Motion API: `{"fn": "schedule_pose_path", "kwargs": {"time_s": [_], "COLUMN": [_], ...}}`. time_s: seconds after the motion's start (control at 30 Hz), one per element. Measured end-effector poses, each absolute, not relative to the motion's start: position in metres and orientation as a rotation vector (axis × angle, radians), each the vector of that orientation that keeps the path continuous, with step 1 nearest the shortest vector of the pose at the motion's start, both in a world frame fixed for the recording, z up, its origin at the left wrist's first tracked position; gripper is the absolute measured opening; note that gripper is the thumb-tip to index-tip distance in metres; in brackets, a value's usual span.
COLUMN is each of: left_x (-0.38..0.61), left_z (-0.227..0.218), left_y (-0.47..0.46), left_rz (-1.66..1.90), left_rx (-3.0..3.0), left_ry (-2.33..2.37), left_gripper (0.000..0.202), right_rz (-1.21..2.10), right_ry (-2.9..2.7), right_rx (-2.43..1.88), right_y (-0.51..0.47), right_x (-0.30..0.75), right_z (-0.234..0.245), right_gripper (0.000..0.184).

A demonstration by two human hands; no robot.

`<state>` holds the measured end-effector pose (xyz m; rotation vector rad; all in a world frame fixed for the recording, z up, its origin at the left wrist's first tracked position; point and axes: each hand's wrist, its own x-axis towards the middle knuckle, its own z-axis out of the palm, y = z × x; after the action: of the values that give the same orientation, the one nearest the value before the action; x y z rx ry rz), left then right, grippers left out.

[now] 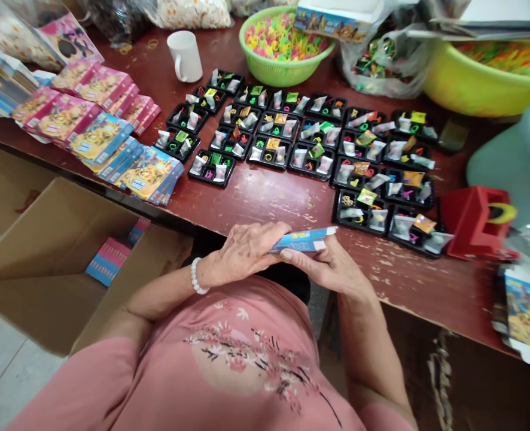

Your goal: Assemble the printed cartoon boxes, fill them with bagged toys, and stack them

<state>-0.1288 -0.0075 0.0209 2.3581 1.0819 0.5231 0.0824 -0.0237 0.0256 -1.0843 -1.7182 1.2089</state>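
A small blue printed carton (pixel 301 240) is held between both hands at the table's front edge, its right end flaps standing out. My left hand (pixel 251 251) is closed round the carton's left part, with a white bead bracelet on the wrist. At the other end, my right hand (pixel 332 266) grips it with the thumb in front. Beyond the hands, several black compartment trays (pixel 268 152) stand in rows, holding small wrapped packets and coloured bits. The carton's inside is hidden from view.
Stacked pink cartons (pixel 67 120) and blue cartons (pixel 146 173) lie at left, above an open cardboard box (pixel 36 263). A white mug (pixel 185 57), green basket (pixel 283 72), yellow basin (pixel 480 90) and red tape dispenser (pixel 469 221) stand farther out.
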Motion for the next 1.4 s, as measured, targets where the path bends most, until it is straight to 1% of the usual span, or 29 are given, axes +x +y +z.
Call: {"fn": "schedule_pose_path", "kwargs": {"time_s": [0.07, 0.13, 0.17, 0.2, 0.23, 0.27, 0.3, 0.33, 0.37, 0.43, 0.57, 0.67, 0.73, 0.8, 0.83, 0.9, 0.97, 1.03, 1.2, 1.3, 1.4], "left_x": [-0.129, -0.131, -0.133, -0.134, -0.136, -0.136, -0.136, -0.135, -0.134, -0.13, -0.122, -0.121, -0.124, -0.128, -0.131, -0.136, -0.142, -0.147, -0.154, -0.15, -0.142], "left_z": [0.019, 0.015, 0.013, 0.011, 0.01, 0.008, 0.007, 0.005, 0.004, 0.0, -0.007, -0.014, -0.02, -0.027, -0.031, -0.038, -0.042, -0.044, -0.037, -0.034, -0.036], "left_y": [-0.005, -0.004, -0.003, -0.003, -0.002, -0.002, -0.002, -0.003, -0.003, -0.005, -0.009, -0.011, -0.013, -0.017, -0.02, -0.026, -0.032, -0.035, -0.022, -0.012, -0.009], "left_rz": [0.595, 0.667, 0.696, 0.721, 0.741, 0.76, 0.775, 0.785, 0.791, 0.793, 0.818, 0.863, 0.93, 0.985, 0.991, 0.947, 0.871, 0.798, 0.661, 0.693, 0.802], "left_rx": [2.271, 2.092, 1.962, 1.814, 1.663, 1.526, 1.414, 1.33, 1.265, 1.166, 1.034, 1.019, 1.036, 1.077, 1.11, 1.195, 1.272, 1.338, 1.336, 1.36, 1.429], "left_ry": [1.09, 1.076, 1.065, 1.048, 1.031, 1.018, 1.007, 0.992, 0.975, 0.949, 0.945, 0.955, 0.969, 0.991, 1.001, 1.012, 1.012, 1.012, 0.941, 0.945, 0.95], "left_gripper": [0.046, 0.042, 0.042, 0.042, 0.042, 0.042, 0.042, 0.042, 0.042, 0.042, 0.05, 0.054, 0.061, 0.074, 0.08, 0.085, 0.079, 0.068, 0.043, 0.034, 0.026], "right_rz": [1.077, 0.784, 0.649, 0.579, 0.595, 0.698, 0.856, 1.022, 1.159, 1.28, 1.212, 1.051, 0.948, 0.967, 1.006, 1.078, 1.111, 1.103, 0.93, 0.844, 0.881], "right_ry": [-1.692, -1.598, -1.54, -1.496, -1.465, -1.436, -1.394, -1.336, -1.269, -1.125, -0.985, -1.079, -1.158, -1.186, -1.17, -1.102, -1.029, -0.997, -1.181, -1.253, -1.101], "right_rx": [-1.038, -1.083, -1.126, -1.152, -1.158, -1.152, -1.133, -1.098, -1.063, -1.032, -1.114, -1.24, -1.284, -1.286, -1.278, -1.252, -1.23, -1.225, -1.376, -1.439, -1.386], "right_y": [-0.028, -0.03, -0.029, -0.028, -0.028, -0.027, -0.026, -0.027, -0.028, -0.031, -0.04, -0.045, -0.049, -0.054, -0.056, -0.063, -0.071, -0.079, -0.086, -0.08, -0.074], "right_x": [0.082, 0.085, 0.088, 0.09, 0.092, 0.093, 0.093, 0.091, 0.088, 0.081, 0.072, 0.074, 0.076, 0.076, 0.074, 0.068, 0.061, 0.057, 0.067, 0.075, 0.076], "right_z": [0.026, 0.027, 0.025, 0.023, 0.019, 0.014, 0.007, 0.001, -0.006, -0.017, -0.028, -0.033, -0.038, -0.045, -0.05, -0.058, -0.064, -0.067, -0.064, -0.059, -0.057], "right_gripper": [0.028, 0.02, 0.02, 0.029, 0.041, 0.052, 0.058, 0.059, 0.056, 0.048, 0.039, 0.039, 0.047, 0.062, 0.067, 0.066, 0.056, 0.046, 0.03, 0.024, 0.019]}}
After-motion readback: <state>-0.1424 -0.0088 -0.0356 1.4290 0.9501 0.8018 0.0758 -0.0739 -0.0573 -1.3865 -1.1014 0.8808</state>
